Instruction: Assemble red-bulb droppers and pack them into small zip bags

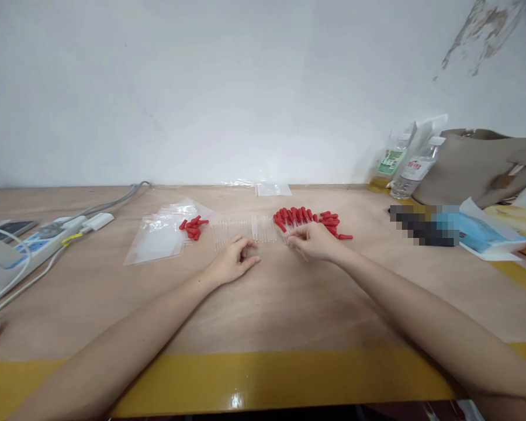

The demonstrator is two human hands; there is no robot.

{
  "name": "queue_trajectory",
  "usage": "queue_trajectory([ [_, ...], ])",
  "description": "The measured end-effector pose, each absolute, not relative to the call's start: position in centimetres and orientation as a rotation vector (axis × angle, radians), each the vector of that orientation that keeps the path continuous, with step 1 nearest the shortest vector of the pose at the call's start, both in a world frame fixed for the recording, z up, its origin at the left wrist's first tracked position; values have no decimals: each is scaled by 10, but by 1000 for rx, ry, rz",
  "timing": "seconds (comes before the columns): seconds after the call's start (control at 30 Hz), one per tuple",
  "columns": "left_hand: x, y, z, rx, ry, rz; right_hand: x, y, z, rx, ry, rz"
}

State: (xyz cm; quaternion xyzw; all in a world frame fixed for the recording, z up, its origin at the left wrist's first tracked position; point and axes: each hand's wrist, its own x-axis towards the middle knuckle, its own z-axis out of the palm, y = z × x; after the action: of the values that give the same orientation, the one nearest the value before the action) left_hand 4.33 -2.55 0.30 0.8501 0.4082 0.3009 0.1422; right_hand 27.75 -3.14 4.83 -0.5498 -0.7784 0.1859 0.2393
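My left hand rests on the wooden table, its fingers loosely curled beside a row of clear plastic tubes. My right hand is pinched on one clear tube at the right end of that row, just in front of a pile of red caps. A smaller pile of red caps lies left of the tubes, next to a stack of clear plastic bags.
A power strip with cables lies at the left edge. Two water bottles, a beige bag and blue-white paper stand at the right. Another clear bag lies by the wall. A yellow strip marks the table's near edge.
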Motion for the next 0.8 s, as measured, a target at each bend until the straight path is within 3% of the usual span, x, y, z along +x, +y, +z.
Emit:
queue_trajectory([
  [0.3,44,-24,2,2457,1147,829,264,31,46,-2068,-1781,136],
  [0.8,44,-24,3,2444,1153,823,260,33,36,-2116,-1874,10],
])
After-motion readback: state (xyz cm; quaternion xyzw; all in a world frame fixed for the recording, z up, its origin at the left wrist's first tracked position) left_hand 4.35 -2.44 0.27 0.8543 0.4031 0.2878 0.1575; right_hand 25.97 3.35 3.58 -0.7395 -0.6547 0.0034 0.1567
